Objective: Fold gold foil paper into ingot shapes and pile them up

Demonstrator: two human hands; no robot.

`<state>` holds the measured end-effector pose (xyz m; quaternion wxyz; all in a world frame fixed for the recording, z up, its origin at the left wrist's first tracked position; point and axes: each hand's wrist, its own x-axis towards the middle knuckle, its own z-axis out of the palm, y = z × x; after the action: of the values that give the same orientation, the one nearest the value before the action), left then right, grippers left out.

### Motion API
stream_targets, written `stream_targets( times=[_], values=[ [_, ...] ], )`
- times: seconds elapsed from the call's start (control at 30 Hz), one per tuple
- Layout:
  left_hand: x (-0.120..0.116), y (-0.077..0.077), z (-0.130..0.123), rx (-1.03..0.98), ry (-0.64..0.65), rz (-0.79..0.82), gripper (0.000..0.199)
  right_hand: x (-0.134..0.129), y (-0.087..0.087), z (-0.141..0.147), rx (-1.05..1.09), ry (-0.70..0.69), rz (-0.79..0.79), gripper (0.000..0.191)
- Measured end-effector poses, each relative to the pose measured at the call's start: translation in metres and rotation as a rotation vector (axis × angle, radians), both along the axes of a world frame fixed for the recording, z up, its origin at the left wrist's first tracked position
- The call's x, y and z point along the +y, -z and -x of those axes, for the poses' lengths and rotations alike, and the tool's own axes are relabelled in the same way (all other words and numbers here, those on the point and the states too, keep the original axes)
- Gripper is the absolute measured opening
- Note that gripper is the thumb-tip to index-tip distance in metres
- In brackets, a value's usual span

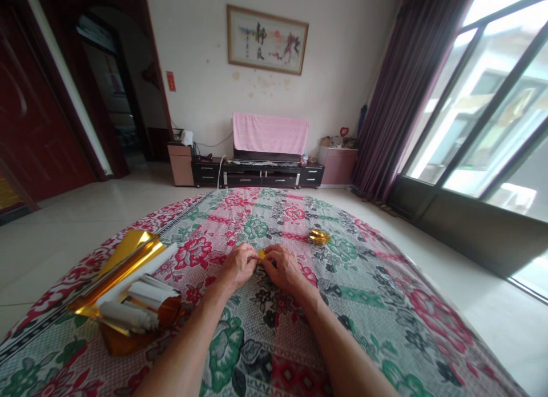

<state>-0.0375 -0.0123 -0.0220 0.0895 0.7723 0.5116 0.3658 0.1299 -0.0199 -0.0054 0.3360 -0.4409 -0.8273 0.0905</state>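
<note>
Over the middle of the flowered tablecloth (pixel 299 328), my left hand (pixel 238 264) and my right hand (pixel 282 265) meet with fingertips almost touching. Between them shows a small piece of gold foil paper (pixel 261 254), pinched from both sides. Most of that piece is hidden by my fingers, so its shape is unclear. Beyond my right hand and off to its right lies a small gold folded foil piece (pixel 319 236). To the left of my left arm rest gold foil sheets (pixel 149 248), with rolled white-backed papers (pixel 128 316) lying on them.
The round table's edge curves around in front. Farther off stand a low black cabinet (pixel 261 180), a television under a pink cloth (pixel 270 133) and a framed picture (pixel 268 40) on the wall. Purple curtains (pixel 406 88) and large windows are on the right, doors on the left.
</note>
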Motion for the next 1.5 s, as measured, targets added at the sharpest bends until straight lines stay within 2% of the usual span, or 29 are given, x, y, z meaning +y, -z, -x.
stream_targets(
  times=[0.47, 0.9, 1.5],
  values=[
    [-0.0007, -0.0023, -0.0012, 0.006, -0.006, -0.012, 0.015, -0.0008, 0.0002, 0.0078, 0.028, 0.102, 0.017, 0.010],
    [0.0016, 0.0008, -0.0006, 0.006, -0.012, -0.021, 0.022, -0.0013, 0.0000, 0.0100, 0.039, 0.120, 0.014, 0.010],
    [-0.0008, -0.0014, -0.0056, 0.016, -0.065, -0.010, 0.015, -0.0016, -0.0009, 0.0094, 0.021, 0.128, 0.022, 0.013]
  ],
)
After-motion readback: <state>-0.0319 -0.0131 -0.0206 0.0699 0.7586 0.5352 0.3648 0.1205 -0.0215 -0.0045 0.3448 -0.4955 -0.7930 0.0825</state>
